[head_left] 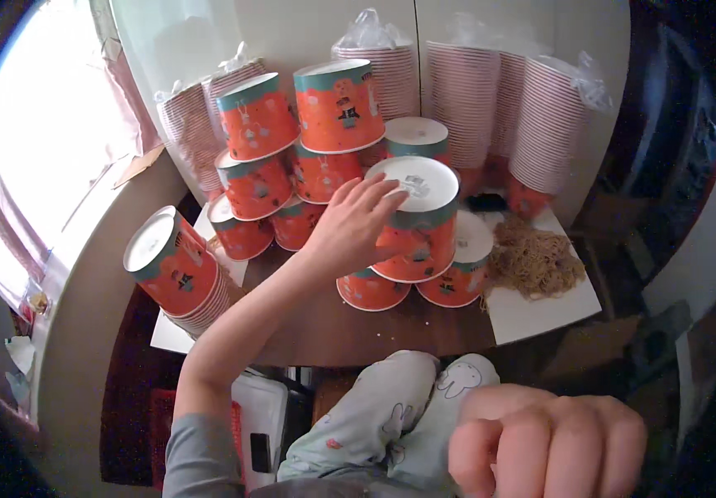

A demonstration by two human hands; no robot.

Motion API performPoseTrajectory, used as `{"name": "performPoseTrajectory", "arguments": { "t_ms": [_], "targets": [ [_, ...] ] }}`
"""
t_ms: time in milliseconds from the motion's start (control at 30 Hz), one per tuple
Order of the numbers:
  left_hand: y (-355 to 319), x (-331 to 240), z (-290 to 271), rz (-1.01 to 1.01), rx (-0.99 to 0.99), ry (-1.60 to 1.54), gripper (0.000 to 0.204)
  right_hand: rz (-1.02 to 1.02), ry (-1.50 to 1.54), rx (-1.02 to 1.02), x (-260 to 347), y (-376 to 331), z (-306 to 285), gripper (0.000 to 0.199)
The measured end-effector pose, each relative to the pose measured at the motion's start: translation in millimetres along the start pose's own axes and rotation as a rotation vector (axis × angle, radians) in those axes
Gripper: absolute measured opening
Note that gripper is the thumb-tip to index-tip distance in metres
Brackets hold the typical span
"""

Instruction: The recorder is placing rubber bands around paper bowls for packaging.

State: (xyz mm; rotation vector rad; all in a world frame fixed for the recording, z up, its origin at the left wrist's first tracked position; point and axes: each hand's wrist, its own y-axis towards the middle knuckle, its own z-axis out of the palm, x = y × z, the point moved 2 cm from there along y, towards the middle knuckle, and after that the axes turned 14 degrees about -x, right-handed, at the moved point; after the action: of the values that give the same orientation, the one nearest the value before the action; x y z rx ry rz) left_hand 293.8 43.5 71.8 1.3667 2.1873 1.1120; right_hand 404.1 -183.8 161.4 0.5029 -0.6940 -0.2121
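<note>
My left hand (354,222) is closed on an upside-down orange paper tub (416,241) with a teal band and white base. Its fingertips lie over the upper edge and the thumb rests along the side. That tub sits on top of two more upturned tubs (455,282) near the table's front. At the lower right, close to the camera, my right hand (553,444) is curled into a fist. Whatever lies inside those fingers, if anything, is hidden. A tan tangle of thin bands or strands (534,259) lies right of the tubs.
More upturned tubs (339,108) are piled at the back of the brown table (316,328). A nested stack of tubs (177,266) leans at the left. Tall plastic-wrapped stacks (461,104) line the wall. White sheets (540,309) lie under the tangle. Below are a dark phone (261,452) and my legs.
</note>
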Motion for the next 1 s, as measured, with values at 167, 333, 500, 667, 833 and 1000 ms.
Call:
{"name": "performPoseTrajectory", "arguments": {
  "t_ms": [167,333,500,667,833,1000],
  "targets": [
    [11.4,-6.9,15.7,-0.122,0.101,-0.097,0.047,-0.052,-0.075,-0.443,3.1,-26.2,28.7,0.014],
    [-2.3,-0.2,-15.8,-0.131,-0.082,-0.276,0.038,-0.112,-0.008,0.03,8.2,-15.9,2.1,0.013],
    [-83.2,41.0,-82.5,-0.833,-0.385,-0.914,0.028,0.006,-0.014,0.1,1.1,-7.0,-3.5,0.011],
    [-160.7,40.3,-61.7,-1.377,-0.437,-1.402,0.031,-0.009,-0.025,0.161,1.7,-9.3,0.5,0.009],
    [-250.5,10.8,-26.6,-1.805,-0.223,-1.574,0.039,0.072,0.042,0.2,-16.1,2.5,-3.9,0.011],
    [-257.9,-2.3,8.0,-1.948,0.064,-1.485,0.038,0.052,-0.072,0.045,-8.1,-4.9,4.1,0.011]
  ]
}}
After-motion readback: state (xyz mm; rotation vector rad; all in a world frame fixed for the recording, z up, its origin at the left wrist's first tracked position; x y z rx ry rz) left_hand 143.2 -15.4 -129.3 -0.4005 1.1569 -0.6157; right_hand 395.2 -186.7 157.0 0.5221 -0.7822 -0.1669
